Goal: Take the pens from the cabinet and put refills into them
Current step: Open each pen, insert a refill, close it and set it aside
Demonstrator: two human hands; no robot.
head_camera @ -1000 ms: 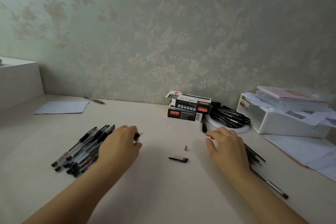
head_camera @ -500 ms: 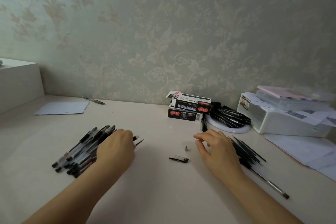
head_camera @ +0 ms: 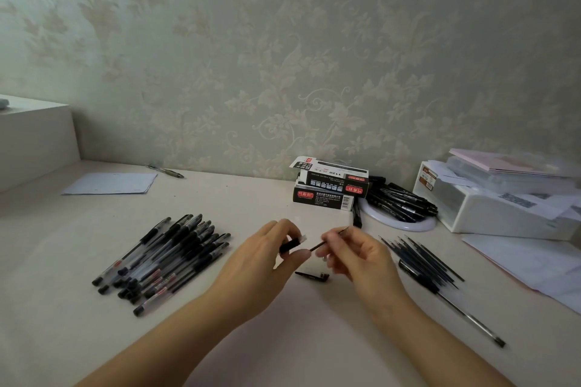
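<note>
Your left hand (head_camera: 267,256) grips a pen barrel (head_camera: 290,244); your right hand (head_camera: 358,256) pinches a thin refill (head_camera: 328,239). Misaligned, the refill could jam or bend at the barrel's mouth.

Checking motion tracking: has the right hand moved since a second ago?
Yes. The right hand, now holding a refill, shifted left, away from the loose refills toward the left hand.

wall: pale green-grey floral wallpaper (head_camera: 283,56) fills the upper two thirds of the frame
furniture: cream desk top (head_camera: 251,339) across the lower frame; white block (head_camera: 34,135) at left edge
light: soft, dim, even
</note>
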